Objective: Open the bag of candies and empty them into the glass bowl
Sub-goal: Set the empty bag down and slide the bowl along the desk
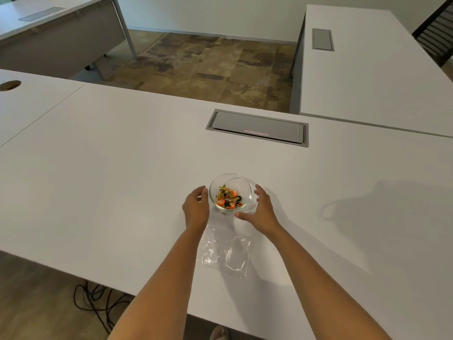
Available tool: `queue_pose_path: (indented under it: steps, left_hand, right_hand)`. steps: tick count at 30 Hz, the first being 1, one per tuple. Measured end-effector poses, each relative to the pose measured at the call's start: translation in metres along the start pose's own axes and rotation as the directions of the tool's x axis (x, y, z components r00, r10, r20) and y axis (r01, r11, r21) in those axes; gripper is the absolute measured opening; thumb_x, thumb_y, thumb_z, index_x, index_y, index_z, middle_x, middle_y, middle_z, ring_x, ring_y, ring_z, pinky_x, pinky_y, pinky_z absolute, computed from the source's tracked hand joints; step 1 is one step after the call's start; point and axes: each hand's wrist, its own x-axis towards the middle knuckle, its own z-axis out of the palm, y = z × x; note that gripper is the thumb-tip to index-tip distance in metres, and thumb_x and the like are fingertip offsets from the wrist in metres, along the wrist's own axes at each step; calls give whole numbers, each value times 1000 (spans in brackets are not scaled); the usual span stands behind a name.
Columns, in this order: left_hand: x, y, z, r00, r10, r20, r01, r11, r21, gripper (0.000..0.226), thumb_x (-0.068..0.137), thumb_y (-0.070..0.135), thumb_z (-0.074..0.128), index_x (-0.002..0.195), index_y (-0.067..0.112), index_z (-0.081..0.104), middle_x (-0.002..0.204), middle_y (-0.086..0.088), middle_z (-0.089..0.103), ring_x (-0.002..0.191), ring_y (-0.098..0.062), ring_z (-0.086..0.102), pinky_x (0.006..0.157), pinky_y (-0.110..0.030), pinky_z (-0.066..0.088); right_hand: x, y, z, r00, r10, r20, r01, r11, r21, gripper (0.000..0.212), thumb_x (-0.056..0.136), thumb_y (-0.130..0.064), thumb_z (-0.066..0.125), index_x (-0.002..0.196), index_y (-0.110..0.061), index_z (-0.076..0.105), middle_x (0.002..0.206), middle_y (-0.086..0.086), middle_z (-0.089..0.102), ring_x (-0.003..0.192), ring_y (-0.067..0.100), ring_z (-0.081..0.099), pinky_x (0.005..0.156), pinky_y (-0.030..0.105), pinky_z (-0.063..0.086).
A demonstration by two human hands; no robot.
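Note:
A small glass bowl [245, 186] stands on the white table [122, 180] and holds several wrapped candies [228, 198] in orange, gold and green. My left hand [196, 208] is just left of the bowl, fingers apart, close to the glass but apparently clear of it. My right hand [261, 208] is spread open on the bowl's right side, thumb reaching below the bowl's near rim. The clear plastic bag [225, 251] lies flat and crumpled on the table between my forearms, nearer to me than the bowl, with nothing visible inside.
A grey cable hatch [257, 127] is set into the table beyond the bowl. Another white desk [367, 77] adjoins at the right, and a round cable hole [9, 85] sits far left. Black cables [95, 300] lie on the floor under the near edge.

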Motion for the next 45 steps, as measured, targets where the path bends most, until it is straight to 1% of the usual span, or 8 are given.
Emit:
queue_pose_path:
  steps: [2,5,16,23,32,38,42,45]
  left_hand:
    - [7,5,4,998,-18,58,17,1000,9,39,97,30,42,128,11,55,133,-10,58,123,-25,52,100,-33,40]
    - [13,9,11,990,-57,128,57,998,5,42,98,32,38,131,10,52,137,-10,55,127,-27,49,106,-39,39]
    - [20,10,22,981,-122,153,135,988,-79,37,98,28,37,119,9,61,120,-14,64,113,-30,59,101,-44,47]
    - [20,25,27,981,-108,160,120,990,-68,37,98,26,39,123,8,59,123,-15,64,116,-31,58,103,-49,46]
    - [0,91,69,955,11,295,32,989,-141,35,97,28,42,117,6,61,115,-13,64,102,-25,59,100,-44,49]
    - [-25,131,122,912,79,402,-17,988,-156,35,98,27,42,120,6,59,102,-2,57,97,-19,56,95,-40,49]
    - [-42,143,162,884,103,457,-30,986,-165,26,98,23,41,109,10,62,90,0,58,92,-20,55,83,-34,49]
    - [-53,146,189,863,90,497,-11,987,-159,31,97,20,42,120,9,60,100,-2,58,96,-20,56,82,-32,50]
  right_hand:
    - [8,-4,-1,998,14,68,-14,1000,6,108,66,-21,84,146,-20,12,152,5,24,139,26,26,115,49,28]
    - [13,-9,2,993,-31,117,28,999,32,106,63,-13,85,144,-20,17,151,5,27,138,26,28,114,48,30]
    - [17,-9,9,986,22,164,-51,983,177,104,67,-7,82,143,-24,13,154,4,22,138,25,32,111,39,38]
    - [16,-13,-7,988,34,150,-68,972,225,105,65,-7,83,143,-26,15,153,3,24,137,27,34,110,43,39]
    - [13,-31,-89,999,26,33,-32,976,215,103,68,-5,80,145,-24,14,155,5,22,138,28,31,109,40,37]
    - [5,-23,-161,998,48,-46,-36,972,234,102,68,-5,80,144,-26,15,155,5,22,138,28,31,104,38,38]
    - [-1,-6,-206,997,55,-58,-38,963,267,102,68,-2,80,143,-27,16,154,3,23,136,26,32,97,31,39]
    - [-3,11,-235,996,73,-53,-56,963,265,102,67,-2,80,143,-28,17,154,2,23,136,25,32,99,33,38]
